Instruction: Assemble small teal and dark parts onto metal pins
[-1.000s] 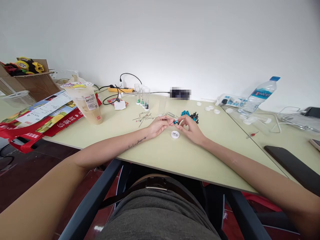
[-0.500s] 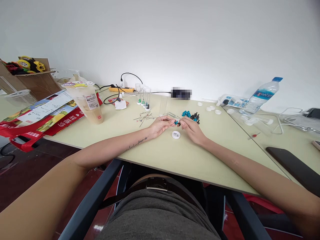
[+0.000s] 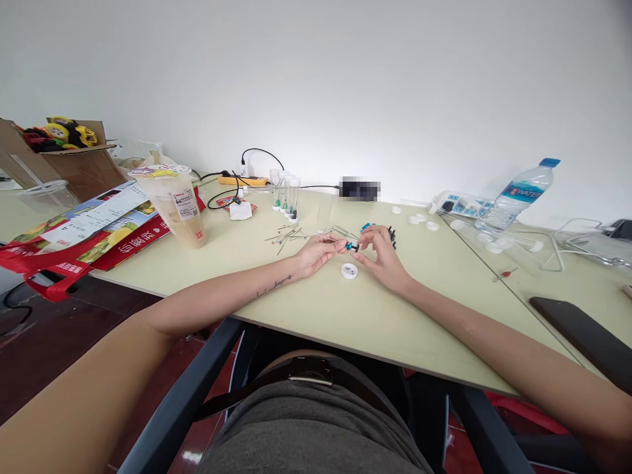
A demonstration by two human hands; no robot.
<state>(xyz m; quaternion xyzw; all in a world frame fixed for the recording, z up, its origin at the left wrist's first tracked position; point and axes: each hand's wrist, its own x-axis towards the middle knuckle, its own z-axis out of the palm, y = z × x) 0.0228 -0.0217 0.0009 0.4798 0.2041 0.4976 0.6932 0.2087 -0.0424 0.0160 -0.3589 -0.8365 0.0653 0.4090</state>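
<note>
My left hand (image 3: 320, 254) pinches a small blue-and-black piece (image 3: 351, 247) between thumb and fingertips. Its blue part sits at the left fingertips and its black end points toward my right hand (image 3: 384, 258). The thumb and bent fingers of that right hand are at the black end, closed around it. Just below the piece stands a shallow white cap (image 3: 349, 271) with tiny parts inside. Behind the right hand lie small blue parts (image 3: 368, 226) and black parts (image 3: 392, 237), partly hidden by the fingers. Thin metal pins (image 3: 286, 237) lie scattered beyond my left hand.
Clear tubes (image 3: 292, 201) stand at the back, near a yellow multimeter (image 3: 243, 180). On the left are a drink cup (image 3: 180, 214), a red bag (image 3: 138, 240) and a cardboard box (image 3: 83, 168). To the right are white caps (image 3: 432, 226), a water bottle (image 3: 523, 194) and a dark phone (image 3: 577, 329).
My right fingers have loosened and spread somewhat around the piece, so its black end shows more. The left hand keeps its pinch. The whole view has shifted slightly.
</note>
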